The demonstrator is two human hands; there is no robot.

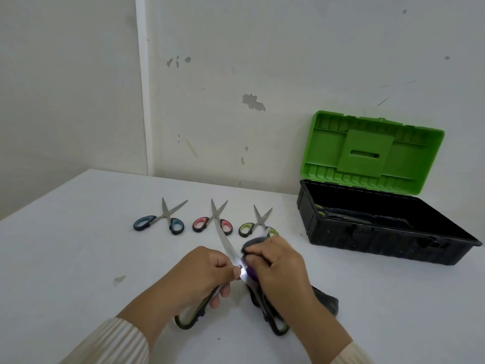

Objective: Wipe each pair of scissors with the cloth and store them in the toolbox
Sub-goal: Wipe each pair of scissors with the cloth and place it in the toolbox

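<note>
— Scissors, the big open pair [232, 254]: where were they?

— Low over the white table [78, 245], blades spread. The left hand [202, 277] had its fingers curled tight round one green-and-black handle, knuckles up. The right hand [278, 269] pinched the dark cloth [324, 302] against the other blade, fingers bent close together.

— And beyond them?

— Three smaller pairs lay open in a row: blue-handled scissors [160, 222], red-handled scissors [213, 223], green-handled scissors [252, 224], the last just behind the right hand. The toolbox [393, 248] stood at the right, green lid [375, 151] raised, something scissor-like inside.
</note>
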